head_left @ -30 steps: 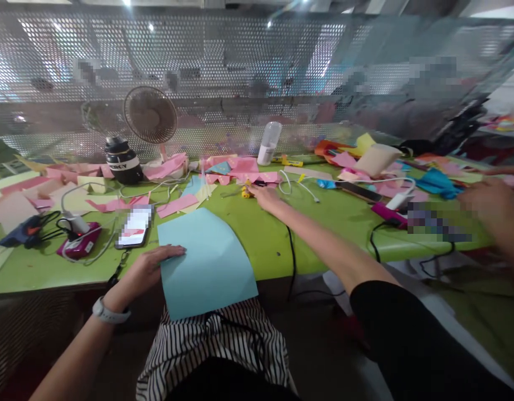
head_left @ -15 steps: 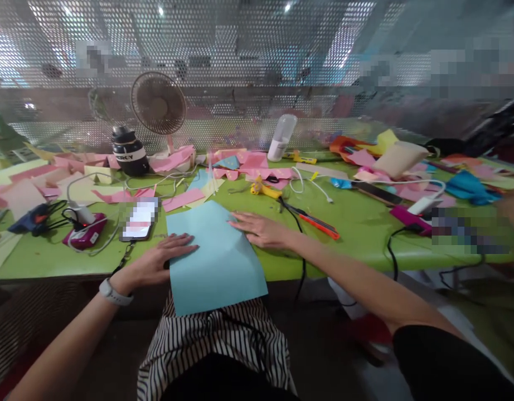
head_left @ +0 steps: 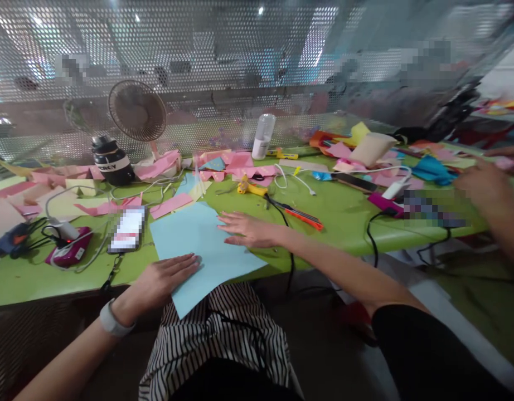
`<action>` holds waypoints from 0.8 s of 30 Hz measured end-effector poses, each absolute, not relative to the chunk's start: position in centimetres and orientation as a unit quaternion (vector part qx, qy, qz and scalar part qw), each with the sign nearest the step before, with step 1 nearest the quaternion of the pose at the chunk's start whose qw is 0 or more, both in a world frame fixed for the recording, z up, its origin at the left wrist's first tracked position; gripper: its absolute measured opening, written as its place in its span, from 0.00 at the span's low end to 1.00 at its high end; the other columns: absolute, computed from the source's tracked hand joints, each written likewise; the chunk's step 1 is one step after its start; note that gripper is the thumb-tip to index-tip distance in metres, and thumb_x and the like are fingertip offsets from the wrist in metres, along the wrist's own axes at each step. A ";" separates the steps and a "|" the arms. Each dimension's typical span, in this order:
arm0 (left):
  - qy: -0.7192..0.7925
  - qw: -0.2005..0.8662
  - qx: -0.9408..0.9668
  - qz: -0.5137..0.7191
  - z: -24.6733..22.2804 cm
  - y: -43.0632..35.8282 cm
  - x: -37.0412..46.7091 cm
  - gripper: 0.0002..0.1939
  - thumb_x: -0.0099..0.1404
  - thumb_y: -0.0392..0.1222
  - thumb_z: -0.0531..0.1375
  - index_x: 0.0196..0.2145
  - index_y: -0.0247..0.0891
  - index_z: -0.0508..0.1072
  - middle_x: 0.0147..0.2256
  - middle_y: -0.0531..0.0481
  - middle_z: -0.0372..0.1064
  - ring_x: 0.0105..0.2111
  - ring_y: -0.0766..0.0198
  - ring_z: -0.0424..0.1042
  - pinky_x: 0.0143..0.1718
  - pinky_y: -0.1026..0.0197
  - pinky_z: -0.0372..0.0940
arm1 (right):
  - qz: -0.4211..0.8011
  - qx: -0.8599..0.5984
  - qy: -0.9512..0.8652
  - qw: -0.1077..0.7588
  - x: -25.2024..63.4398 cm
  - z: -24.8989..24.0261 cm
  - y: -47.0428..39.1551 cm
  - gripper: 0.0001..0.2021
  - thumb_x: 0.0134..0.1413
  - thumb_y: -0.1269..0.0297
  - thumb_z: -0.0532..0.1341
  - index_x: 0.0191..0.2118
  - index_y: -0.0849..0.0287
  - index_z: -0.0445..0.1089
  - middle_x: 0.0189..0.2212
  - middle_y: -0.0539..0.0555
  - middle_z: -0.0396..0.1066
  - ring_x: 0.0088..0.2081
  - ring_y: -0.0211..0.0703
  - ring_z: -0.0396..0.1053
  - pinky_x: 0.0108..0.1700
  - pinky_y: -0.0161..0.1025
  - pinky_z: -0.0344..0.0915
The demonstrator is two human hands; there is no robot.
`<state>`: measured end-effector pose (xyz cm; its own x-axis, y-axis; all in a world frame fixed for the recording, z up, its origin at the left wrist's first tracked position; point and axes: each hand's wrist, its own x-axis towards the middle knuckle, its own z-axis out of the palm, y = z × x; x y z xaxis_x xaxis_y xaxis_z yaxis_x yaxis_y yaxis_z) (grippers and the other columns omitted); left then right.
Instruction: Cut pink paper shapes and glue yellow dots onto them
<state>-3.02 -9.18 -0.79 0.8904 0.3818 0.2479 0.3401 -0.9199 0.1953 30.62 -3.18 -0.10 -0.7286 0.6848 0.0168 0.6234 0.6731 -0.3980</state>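
Note:
A light-blue sheet of paper (head_left: 198, 239) lies at the front edge of the green table, its near corner hanging over the edge above my striped trousers. My left hand (head_left: 169, 275) rests flat on the sheet's left side, fingers stretched out. On the right side of the sheet my right hand (head_left: 248, 229) lies with its fingers spread, fingertips on the paper. Neither hand grips anything. A phone (head_left: 127, 229) with a lit screen is just left of the paper. Beyond my right hand are a yellow glue gun (head_left: 252, 187) and an orange-edged tool (head_left: 302, 216).
Pink and yellow paper scraps (head_left: 165, 206) cover the table's back and left. Purple power strips (head_left: 71, 245) with cables lie on both sides. A black bottle (head_left: 111, 161), a fan (head_left: 137, 110) and a clear-topped bottle (head_left: 264, 136) stand behind. A co-worker's hand (head_left: 486, 184) is at right.
The camera view has shifted right. My left hand has slid further onto the paper, towards its near edge, and the sheet has turned a little. Another person's hand has come further into view at right.

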 end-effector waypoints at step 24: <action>0.426 0.156 0.860 0.235 -0.8 -7.2 -1.0 0.15 0.72 0.49 0.57 0.38 0.39 0.80 0.44 0.43 0.80 0.44 0.56 0.79 0.46 0.56 0.73 | 0.212 -0.394 -0.841 0.305 33.1 -2.9 -7.0 0.17 0.67 0.52 0.56 0.38 0.58 0.77 0.34 0.55 0.80 0.35 0.45 0.76 0.39 0.39 0.70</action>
